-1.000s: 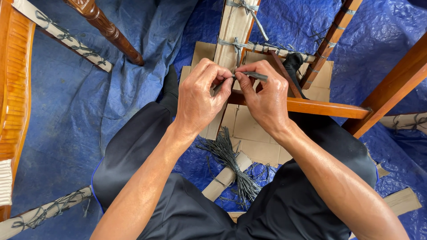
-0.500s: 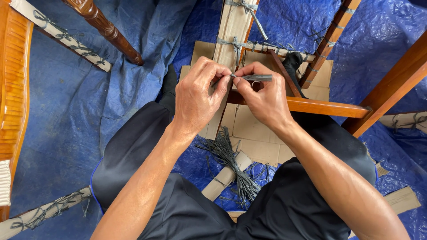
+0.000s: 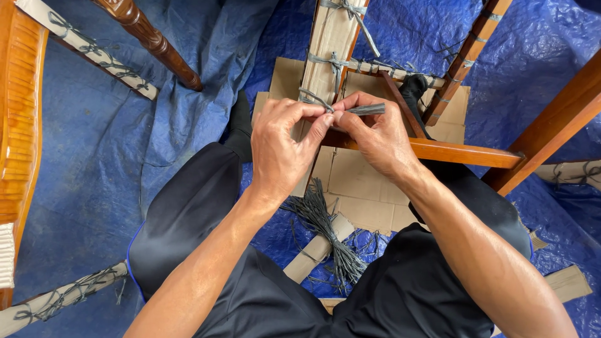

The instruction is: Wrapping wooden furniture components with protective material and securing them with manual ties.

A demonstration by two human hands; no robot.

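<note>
At far left, a carved orange-brown chair frame (image 3: 19,119) and a turned dark leg (image 3: 150,40) above a cardboard-wrapped rail (image 3: 87,50) laced with grey string, all on the blue tarp (image 3: 125,156). Toward the middle, left hand (image 3: 282,147) now a little lower than half a second ago, thumb and forefinger pinched shut on one end of a grey strap (image 3: 316,100), which has freshly curled up into a small loop over the cardboard-wrapped upright (image 3: 328,37). Immediately right, touching fingertip to fingertip, right hand (image 3: 375,141) in a closed grip on the other end of the same strap, its flat grey tail (image 3: 369,109) jutting out to the right above the knuckles. Compared with a second ago, both hands slid down and closer together, slack strap drawn up into a bend: judged to be the crossing or tightening of a tie around the wrapped piece, knot not yet visibly finished. Below the hands, a loose bundle of grey straps (image 3: 325,231) on the tarp between the knees. Further right, a bare varnished wooden rail (image 3: 463,152) running out from under the right hand, flat cardboard sheets (image 3: 363,188) beneath it
</note>
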